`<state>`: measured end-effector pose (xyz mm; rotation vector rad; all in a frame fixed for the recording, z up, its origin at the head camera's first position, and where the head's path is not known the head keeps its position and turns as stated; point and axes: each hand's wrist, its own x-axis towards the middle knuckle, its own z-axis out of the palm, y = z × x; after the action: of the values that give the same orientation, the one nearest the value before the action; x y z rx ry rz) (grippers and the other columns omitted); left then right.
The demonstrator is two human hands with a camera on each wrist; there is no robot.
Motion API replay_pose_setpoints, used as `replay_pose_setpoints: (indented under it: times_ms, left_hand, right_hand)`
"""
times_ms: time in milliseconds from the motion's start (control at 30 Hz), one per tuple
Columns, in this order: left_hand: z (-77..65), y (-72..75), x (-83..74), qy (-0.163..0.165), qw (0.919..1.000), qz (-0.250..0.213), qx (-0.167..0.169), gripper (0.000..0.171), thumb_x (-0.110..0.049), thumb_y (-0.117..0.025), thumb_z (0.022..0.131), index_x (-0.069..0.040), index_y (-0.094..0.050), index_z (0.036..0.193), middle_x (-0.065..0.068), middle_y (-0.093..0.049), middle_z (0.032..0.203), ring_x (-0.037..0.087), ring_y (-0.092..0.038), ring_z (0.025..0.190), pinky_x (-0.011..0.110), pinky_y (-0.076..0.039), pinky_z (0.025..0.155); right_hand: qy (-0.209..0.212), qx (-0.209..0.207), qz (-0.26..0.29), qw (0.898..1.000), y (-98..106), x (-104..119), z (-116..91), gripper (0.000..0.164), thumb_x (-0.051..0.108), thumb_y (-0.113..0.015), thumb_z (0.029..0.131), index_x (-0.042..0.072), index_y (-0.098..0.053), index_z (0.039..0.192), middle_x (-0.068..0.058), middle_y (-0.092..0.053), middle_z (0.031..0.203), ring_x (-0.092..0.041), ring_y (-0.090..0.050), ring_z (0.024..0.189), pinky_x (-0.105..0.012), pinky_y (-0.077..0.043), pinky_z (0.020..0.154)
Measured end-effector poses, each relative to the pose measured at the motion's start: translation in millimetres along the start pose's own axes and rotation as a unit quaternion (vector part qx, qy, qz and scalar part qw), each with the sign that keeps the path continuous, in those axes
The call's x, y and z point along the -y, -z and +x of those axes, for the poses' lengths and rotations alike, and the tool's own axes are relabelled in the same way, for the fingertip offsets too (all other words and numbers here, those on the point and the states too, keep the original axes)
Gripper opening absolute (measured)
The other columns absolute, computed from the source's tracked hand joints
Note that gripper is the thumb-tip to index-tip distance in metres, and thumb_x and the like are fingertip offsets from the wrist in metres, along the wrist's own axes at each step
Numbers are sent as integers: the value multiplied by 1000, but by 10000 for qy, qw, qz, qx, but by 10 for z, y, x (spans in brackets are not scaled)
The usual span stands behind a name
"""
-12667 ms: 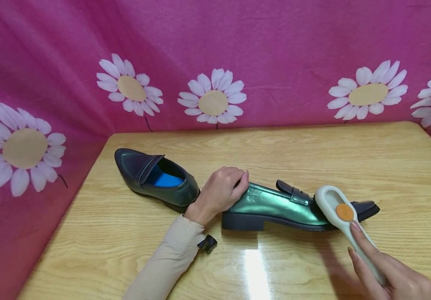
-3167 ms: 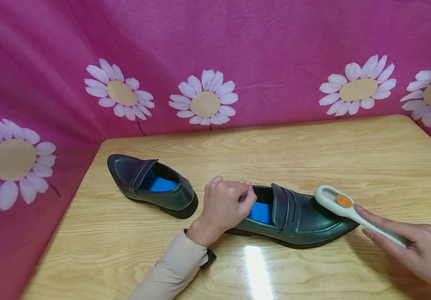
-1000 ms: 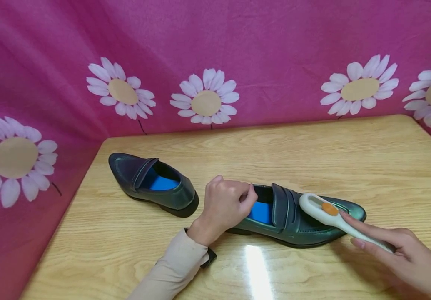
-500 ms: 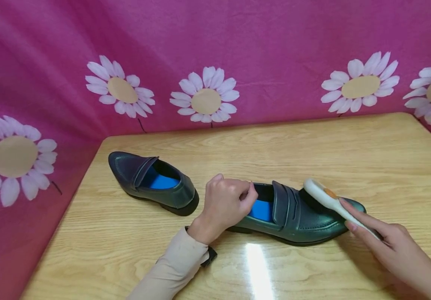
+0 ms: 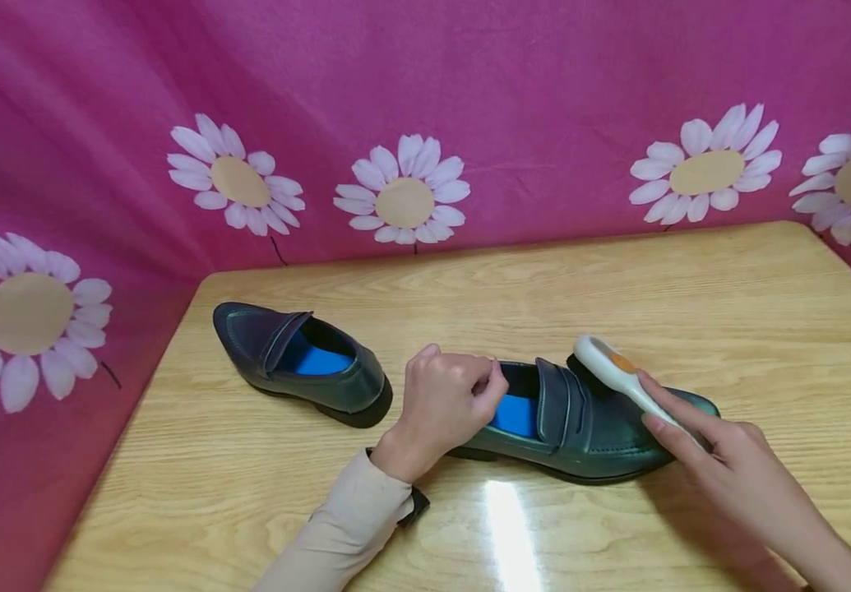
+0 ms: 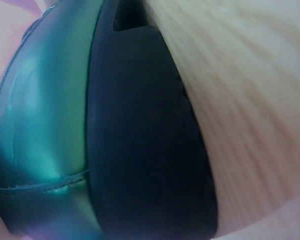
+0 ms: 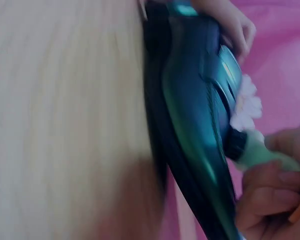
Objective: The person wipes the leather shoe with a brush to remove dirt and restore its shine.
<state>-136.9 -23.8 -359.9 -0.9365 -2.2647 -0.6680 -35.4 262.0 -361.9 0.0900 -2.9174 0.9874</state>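
Observation:
A dark green loafer point(image 5: 617, 448) with a blue insole stands on its sole in front of me, toe to the right. My left hand point(image 5: 443, 403) grips its heel end, fingers curled at the shoe's opening. In the left wrist view the heel block point(image 6: 150, 135) and shiny green side point(image 6: 45, 110) fill much of the picture. My right hand point(image 5: 721, 469) holds a white shoe brush point(image 5: 617, 374) with an orange button by its handle. The dark bristles point(image 7: 235, 144) touch the shoe's upper beside the strap, in the right wrist view.
The matching loafer point(image 5: 299, 362) stands at the left on the wooden table point(image 5: 425, 304), toe pointing back left. A pink cloth point(image 5: 529, 99) with printed daisies hangs behind and to the left of the table.
Since 12.7 seconds ago the shoe has been turned from its tilted pose onto its sole. Over the last second the brush has moved left and back along the toe toward the strap. My left hand stays put.

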Motion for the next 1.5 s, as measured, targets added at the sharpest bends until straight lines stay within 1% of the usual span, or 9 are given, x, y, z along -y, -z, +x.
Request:
replay_pose_setpoints:
  times_ms: [200, 400, 533, 700, 767, 867, 1133, 1367, 1500]
  left_hand:
    - [-8, -22, -23, -5, 10000, -59, 63, 38, -14, -58, 86, -18, -55, 48, -8, -41, 43, 6, -36, 39, 23, -20, 49]
    - [0, -10, -4, -4, 10000, -37, 0, 38, -14, -59, 86, -17, -55, 48, -8, -42, 43, 6, -37, 39, 23, -21, 49]
    - [-5, 6, 14, 31, 10000, 7, -32, 39, -14, -58, 86, -17, -54, 48, -8, -42, 43, 7, -36, 39, 23, -21, 49]
    - [-4, 13, 23, 47, 10000, 50, -52, 38, -15, -59, 86, -17, -55, 48, -8, -42, 44, 7, -36, 39, 23, -20, 49]
    - [-4, 9, 22, 30, 10000, 58, -60, 38, -15, -59, 86, -17, -55, 49, -8, -43, 44, 7, -37, 39, 23, -20, 49]
    - [5, 0, 9, -21, 9999, 72, -72, 38, -15, -59, 86, -17, -54, 48, -8, -42, 44, 7, -37, 39, 23, -20, 49]
    - [-5, -14, 15, -36, 10000, 9, -29, 39, -14, -58, 86, -18, -53, 48, -8, -41, 43, 6, -36, 39, 22, -20, 49]
    - [2, -7, 22, 11, 10000, 29, 34, 39, -15, -58, 87, -17, -53, 49, -8, -41, 44, 6, -35, 39, 23, -20, 49]
    - [2, -2, 32, 38, 10000, 34, 27, 39, -15, -58, 87, -17, -54, 49, -8, -41, 44, 6, -35, 39, 22, -20, 49]
  right_hand:
    - [-203, -90, 353, 9991, -115, 112, 2, 48, 30, -51, 101, 32, -38, 147, -20, -51, 137, -14, -43, 85, -26, -30, 56]
    - [-228, -203, 219, 9993, -137, 191, 66, 49, 33, -51, 100, 31, -37, 147, -20, -52, 136, -14, -41, 71, -28, -29, 50]
    - [-386, 134, -8, 9992, -129, 254, 131, 52, 40, -48, 100, 30, -32, 149, -18, -62, 99, -19, -36, 63, -28, -30, 47]
    - [4, 180, -229, 9996, -48, 282, 126, 54, 34, -56, 98, 27, -37, 148, -13, -60, 87, -15, -35, 56, -26, -31, 45]
    - [83, 158, -442, 9989, -22, 290, 90, 56, 33, -58, 96, 28, -38, 148, -10, -58, 79, -14, -34, 54, -25, -30, 45]
    - [19, 156, -765, 9969, -9, 313, 8, 57, 34, -59, 96, 28, -36, 148, 1, -39, 60, -14, -33, 51, -25, -30, 46]
    - [-745, 932, -1301, 9843, -12, 364, -143, 64, 50, -47, 97, 26, -26, 153, 0, -36, 53, -15, -38, 49, -26, -31, 48]
    - [-726, 1051, -1460, 9810, 19, 338, -244, 63, 49, -49, 97, 23, -29, 152, 1, -36, 51, -14, -39, 47, -27, -32, 53]
    - [-940, 1433, -1310, 9765, 53, 329, -288, 65, 50, -47, 98, 24, -24, 153, 0, -37, 54, -13, -44, 53, -27, -34, 55]
